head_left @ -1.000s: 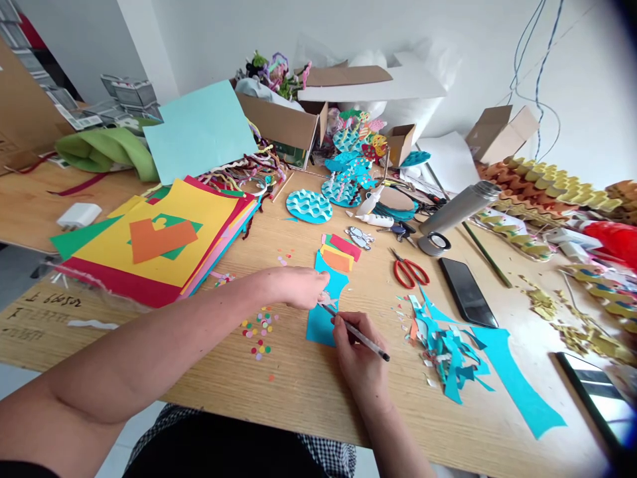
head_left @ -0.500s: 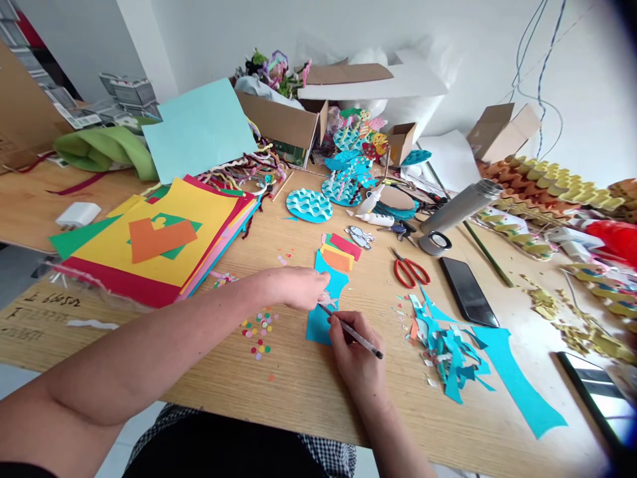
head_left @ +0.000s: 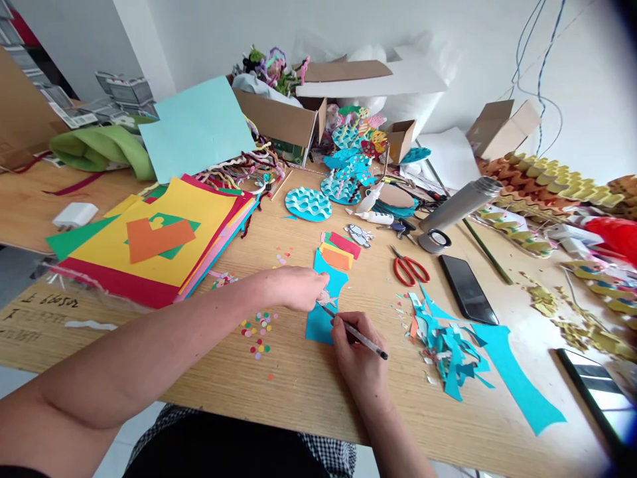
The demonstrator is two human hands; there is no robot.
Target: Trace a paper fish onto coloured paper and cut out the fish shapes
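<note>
A piece of blue paper [head_left: 319, 330] lies on the table in front of me, with a small pale paper cutout [head_left: 326, 299] on top. From the left, my left hand [head_left: 304, 289] reaches across with fingers curled, its fingertips pressing the cutout against the blue paper. Its fingers partly cover both. In my right hand [head_left: 362, 362] is a slim pen [head_left: 367, 341], gripped near the tip. The pen's point meets the blue paper at the cutout's lower edge. Just beyond are small orange, yellow and red paper pieces [head_left: 338, 257].
Red-handled scissors [head_left: 411, 268], a phone [head_left: 468, 289] and blue paper scraps [head_left: 452, 358] lie to the right. A metal flask [head_left: 462, 204] stands tilted in view behind them. Coloured sheets [head_left: 104, 249] are stacked at left. Round confetti [head_left: 259, 332] dots the wood near my left forearm.
The pen tip has shifted slightly right along the cutout's lower edge, and my right hand has moved a little with it. My left hand stays pressed in place.
</note>
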